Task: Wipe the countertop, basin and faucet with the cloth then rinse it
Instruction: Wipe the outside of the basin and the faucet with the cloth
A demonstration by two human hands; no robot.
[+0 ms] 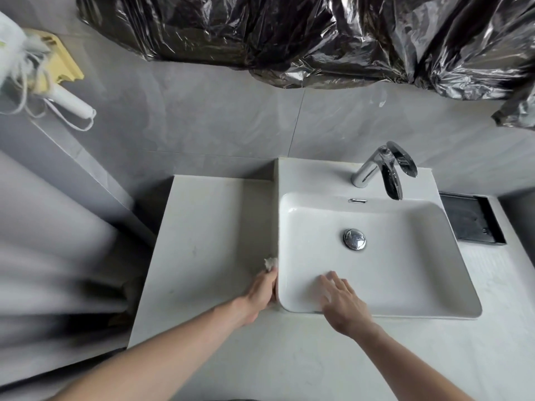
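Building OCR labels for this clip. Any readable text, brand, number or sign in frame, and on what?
None readable.
Faucet: a small dark mark on the lever, too small and blurred to read.
Black tray right of the basin: no text visible.
Black plastic sheet on the wall: glare only, no print.
Yellow item at upper left: no lettering visible.
Cloth in the left hand: plain.

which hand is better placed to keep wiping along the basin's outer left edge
Left. The left hand already grips the cloth, pressed where countertop meets basin wall. The right hand is empty, fingers spread flat inside the basin.
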